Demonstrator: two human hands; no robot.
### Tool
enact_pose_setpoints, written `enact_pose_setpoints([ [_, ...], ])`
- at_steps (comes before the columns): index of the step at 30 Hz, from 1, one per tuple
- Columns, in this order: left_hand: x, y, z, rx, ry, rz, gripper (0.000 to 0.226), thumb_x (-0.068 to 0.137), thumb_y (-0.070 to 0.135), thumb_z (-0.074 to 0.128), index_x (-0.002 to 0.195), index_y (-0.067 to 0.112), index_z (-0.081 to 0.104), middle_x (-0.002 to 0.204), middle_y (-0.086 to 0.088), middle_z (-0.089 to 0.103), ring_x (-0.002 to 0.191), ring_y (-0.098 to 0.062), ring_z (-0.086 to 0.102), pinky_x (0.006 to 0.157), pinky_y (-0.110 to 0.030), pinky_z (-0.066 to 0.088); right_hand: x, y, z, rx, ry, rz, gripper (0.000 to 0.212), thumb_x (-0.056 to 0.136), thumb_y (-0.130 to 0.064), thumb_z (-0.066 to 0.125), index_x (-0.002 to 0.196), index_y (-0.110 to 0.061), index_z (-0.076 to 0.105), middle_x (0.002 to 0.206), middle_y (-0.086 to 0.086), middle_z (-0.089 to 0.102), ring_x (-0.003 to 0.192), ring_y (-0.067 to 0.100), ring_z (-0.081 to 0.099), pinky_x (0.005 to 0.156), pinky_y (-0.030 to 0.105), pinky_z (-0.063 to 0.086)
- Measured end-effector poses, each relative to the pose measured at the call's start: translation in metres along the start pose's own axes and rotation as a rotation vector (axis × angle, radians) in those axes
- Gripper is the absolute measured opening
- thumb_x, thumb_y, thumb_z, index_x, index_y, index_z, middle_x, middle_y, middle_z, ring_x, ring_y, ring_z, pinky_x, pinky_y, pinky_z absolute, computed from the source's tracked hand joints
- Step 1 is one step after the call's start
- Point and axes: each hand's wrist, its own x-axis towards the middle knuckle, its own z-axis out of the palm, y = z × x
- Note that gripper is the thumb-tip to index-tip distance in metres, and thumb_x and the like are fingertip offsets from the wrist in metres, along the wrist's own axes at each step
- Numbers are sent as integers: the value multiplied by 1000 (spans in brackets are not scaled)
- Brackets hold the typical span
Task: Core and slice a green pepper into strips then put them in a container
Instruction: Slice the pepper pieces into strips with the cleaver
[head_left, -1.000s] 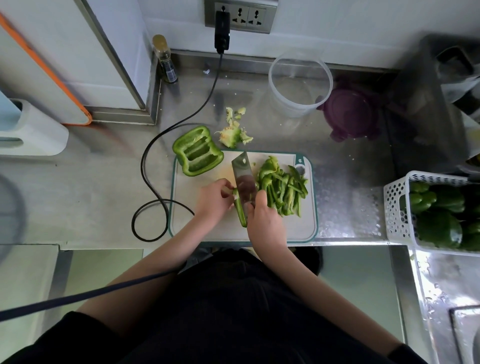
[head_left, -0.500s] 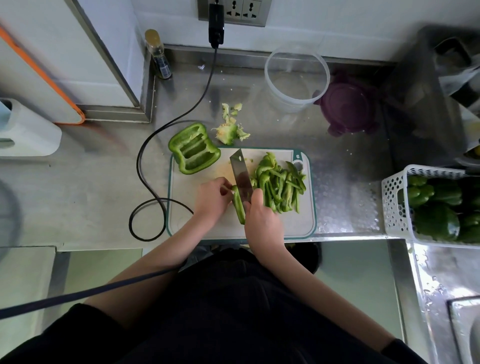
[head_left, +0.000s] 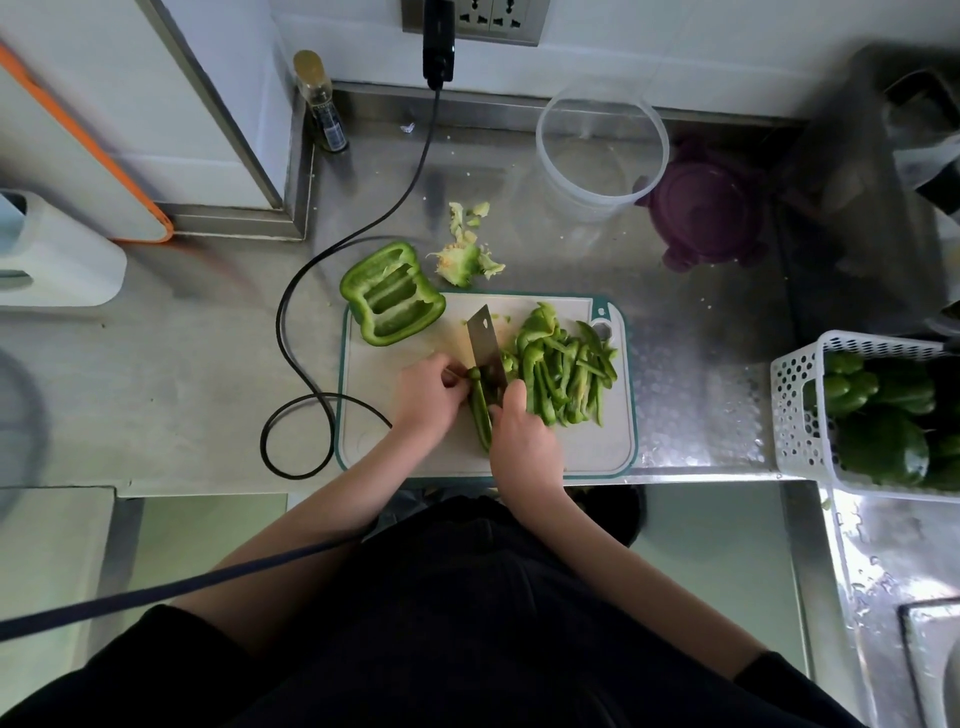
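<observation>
Your right hand (head_left: 524, 441) is clenched round the knife (head_left: 485, 353) handle, blade down at the cutting board's (head_left: 613, 447) centre. Your left hand (head_left: 426, 397) pinches the last narrow pepper piece (head_left: 480, 410) against the blade's 9 o'clock side. That piece looks light, waxy and likely slippery; hold it by the cut edge, fingertips curled back. Cut strips (head_left: 563, 374) lie at 3 o'clock, the uncut half (head_left: 392, 301) at 10, the container (head_left: 602, 150) at 1.

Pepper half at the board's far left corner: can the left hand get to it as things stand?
Probably yes. The pepper half lies open just beyond the left hand, nothing between them; the hand must first release the piece it steadies beside the knife.
</observation>
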Motion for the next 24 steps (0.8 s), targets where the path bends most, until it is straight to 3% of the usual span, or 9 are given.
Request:
enact_pose_setpoints([
  [7,1,-2,0,-36,-4,-18,4,82,9,68,85,11,65,73,-2,63,72,-17,62,71,-29,52,1,-4,0,-9,-37,10,26,99,-5,39,123,-8,29,68,6,54,59,27,56,50,36,46],
  [12,2,-1,-1,-16,-16,-34,9,82,9,68,84,15,61,75,0,63,70,-12,58,66,-21,43,0,-15,-9,-94,-117,0,48,90,9,39,133,-7,24,82,10,60,65,24,49,56,32,42],
  [17,2,-2,0,58,-50,-3,10,82,16,68,87,18,59,76,5,61,75,-15,59,69,-25,44,1,-16,-12,-109,-125,8,53,90,9,38,138,-8,20,91,12,64,76,28,62,58,33,45],
  [24,1,0,-1,69,-45,59,9,80,10,68,81,13,59,72,2,58,72,-18,56,64,-25,38,10,3,-22,-71,-42,17,24,100,-7,38,122,-11,28,84,13,65,70,31,62,54,37,46],
])
